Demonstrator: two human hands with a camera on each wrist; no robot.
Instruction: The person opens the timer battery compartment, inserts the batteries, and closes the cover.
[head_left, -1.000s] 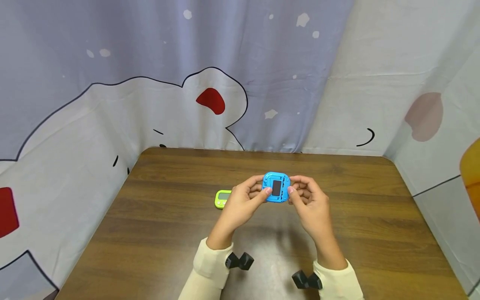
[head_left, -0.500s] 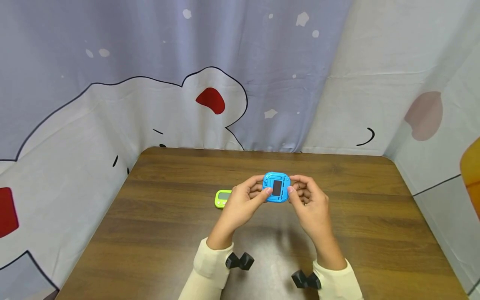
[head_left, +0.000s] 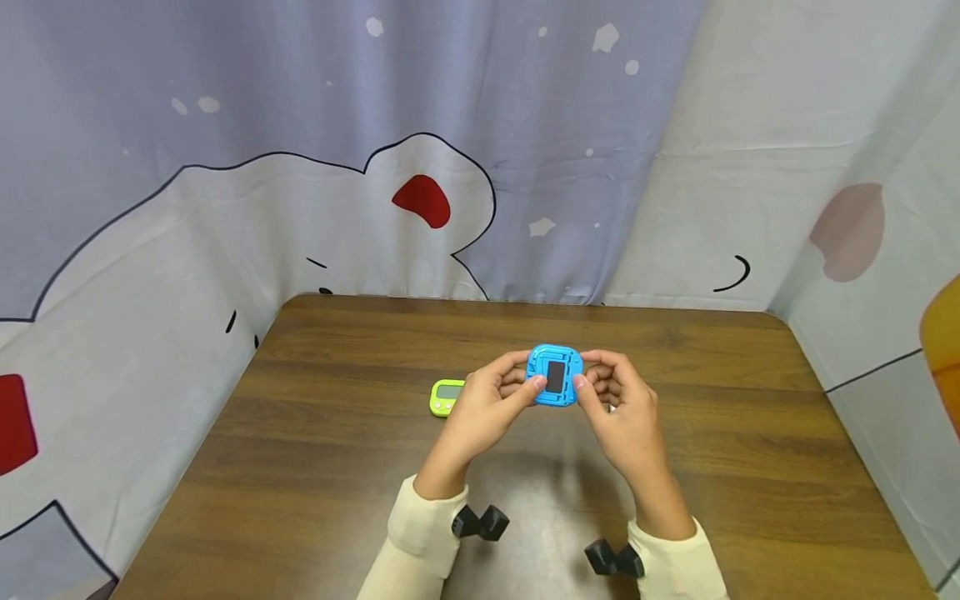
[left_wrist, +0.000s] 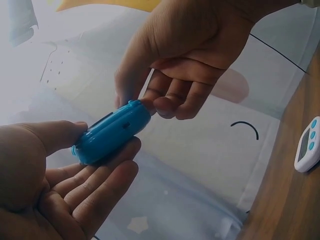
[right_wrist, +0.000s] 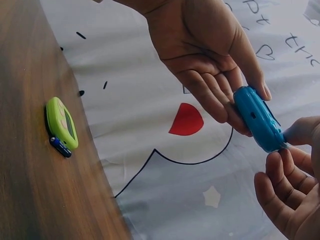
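A rounded blue digital timer (head_left: 555,375) is held up above the table, a recessed face with a dark rectangle towards me. My left hand (head_left: 483,412) grips its left side, thumb on the face and fingers beneath, as the left wrist view of the timer (left_wrist: 112,132) confirms. At the right edge, my right hand (head_left: 626,417) pinches it between thumb and index finger; the other fingers curl loosely. A lime-green timer (head_left: 446,397) lies on the table, partly behind my left hand. In the right wrist view, a small dark-blue battery (right_wrist: 60,147) lies against the green timer.
A white timer with blue buttons (left_wrist: 309,145) lies on the wooden table (head_left: 315,467), mostly hidden behind my right hand in the head view. Printed curtains (head_left: 555,150) enclose the table's back and sides.
The blue timer has shifted very slightly to the right in my hands. A sliver of white now shows between my right fingers. Otherwise both hands stay in place.
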